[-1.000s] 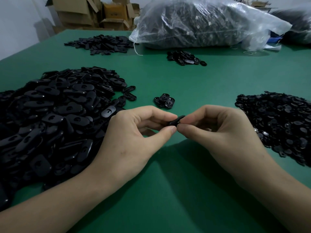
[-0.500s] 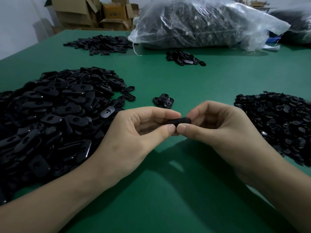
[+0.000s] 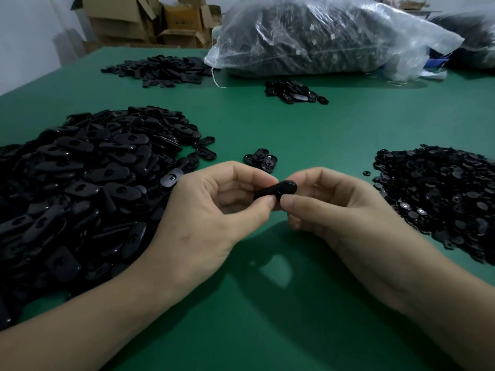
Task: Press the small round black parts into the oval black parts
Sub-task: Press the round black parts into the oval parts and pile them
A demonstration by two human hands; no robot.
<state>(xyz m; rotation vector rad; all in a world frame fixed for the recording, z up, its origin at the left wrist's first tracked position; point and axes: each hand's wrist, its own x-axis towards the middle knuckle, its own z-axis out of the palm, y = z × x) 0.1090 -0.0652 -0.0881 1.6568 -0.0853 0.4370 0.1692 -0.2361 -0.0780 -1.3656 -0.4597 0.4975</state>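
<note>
clear plastic bag (image 3: 321, 36) at the far edge of the tabletop (image 3: 267, 303), stuffed with dark parts too blurred to tell apart; a second bag (image 3: 476, 33) of dark stuff at far right, cut off by the frame. open cardboard boxes (image 3: 150, 20) behind the tabletop, contents not visible. loose on the green: big heap of oval parts (image 3: 93, 183) at left, heap of small round parts (image 3: 442, 191) at right, a flat dark pile (image 3: 160, 68) far left, a small pile (image 3: 294, 91) just in front of the bag, a few ovals (image 3: 262, 160) just beyond the hands. one oval part (image 3: 278, 190) held above the tabletop between both hands, centre of view. left hand (image 3: 214, 210) grip: thumb and forefinger pinched on its left end, other fingers curled. right hand (image 3: 334, 210) grip: thumb and curled fingers closed on its right end. long axis runs left-right, right end tipped up and slightly away, smooth rounded back toward the camera; underside hidden, cannot tell if a round part is seated. versus half a second ago: the part was about level and edge-on, now rolled to show more of its back with the right end raised; hands in about the same spot, piles unchanged.
</note>
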